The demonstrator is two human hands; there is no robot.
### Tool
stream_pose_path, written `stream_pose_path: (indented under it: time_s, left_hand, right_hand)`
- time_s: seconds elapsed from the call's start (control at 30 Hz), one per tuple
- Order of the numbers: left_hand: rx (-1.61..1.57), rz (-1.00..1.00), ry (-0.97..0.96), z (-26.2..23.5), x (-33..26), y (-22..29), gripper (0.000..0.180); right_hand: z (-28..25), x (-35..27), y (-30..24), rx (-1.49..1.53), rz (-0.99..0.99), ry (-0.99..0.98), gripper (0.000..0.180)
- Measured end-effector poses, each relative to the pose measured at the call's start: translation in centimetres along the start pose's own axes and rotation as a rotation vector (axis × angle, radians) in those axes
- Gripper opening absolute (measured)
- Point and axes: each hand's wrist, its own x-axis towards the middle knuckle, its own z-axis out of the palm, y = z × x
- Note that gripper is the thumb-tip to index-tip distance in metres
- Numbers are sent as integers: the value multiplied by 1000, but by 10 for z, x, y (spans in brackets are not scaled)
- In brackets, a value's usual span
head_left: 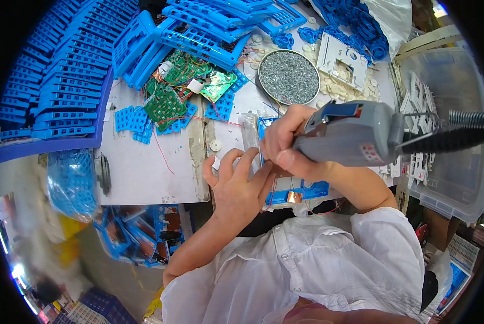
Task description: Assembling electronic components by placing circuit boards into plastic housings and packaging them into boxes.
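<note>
Right hand (285, 143) grips grey driver (355, 132); left hand (236, 186), fingers spread, presses blue part (312, 190) at bench's near edge. Screw dish (289, 76) behind; green boards (185, 86) and blue frames (204, 27) toward far edge.

Left hand (236, 186) palm down near frame centre, fingers spread, pointing toward 1 o'clock, forearm entering from 7 o'clock. Right hand (288, 146) fist-curled in a tight grip, just at 2 o'clock of left hand, forearm bent, running toward 4 o'clock.

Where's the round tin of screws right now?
In the head view, the round tin of screws sits on the table's far side, just beyond the right hand, beside green circuit boards.
</note>
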Motion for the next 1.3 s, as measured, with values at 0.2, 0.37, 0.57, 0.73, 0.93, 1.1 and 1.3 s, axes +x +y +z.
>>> stream_pose_path:
  time_s: [0.2,0.37,0.57,0.73,0.93,1.1,1.3]
  left_hand:
    - [-21,-10,0,2,-1,1,20]
    - [-28,-14,13,5,-3,0,21]
    - [-49,-3,16,6,-8,-1,19]
    - [-69,24,-13,3,-4,4,34]
    - [-231,17,-23,-3,-2,9,27]
    - [-390,-12,-23,-5,-28,7,27]
    - [-248,74,-178,-16,-22,44,33]
  right_hand:
    - [2,6,-8,-32,48,-1,29]
    - [2,2,-2,-124,12,-17,22]
    - [-4,3,-2,-334,-19,-165,16]
    - [1,5,2,94,6,12,33]
    - [-56,5,-55,12,-234,293,45]
    - [-72,-35,-72,-386,-111,496,76]
    - [-44,-124,-37,-905,-200,805,79]
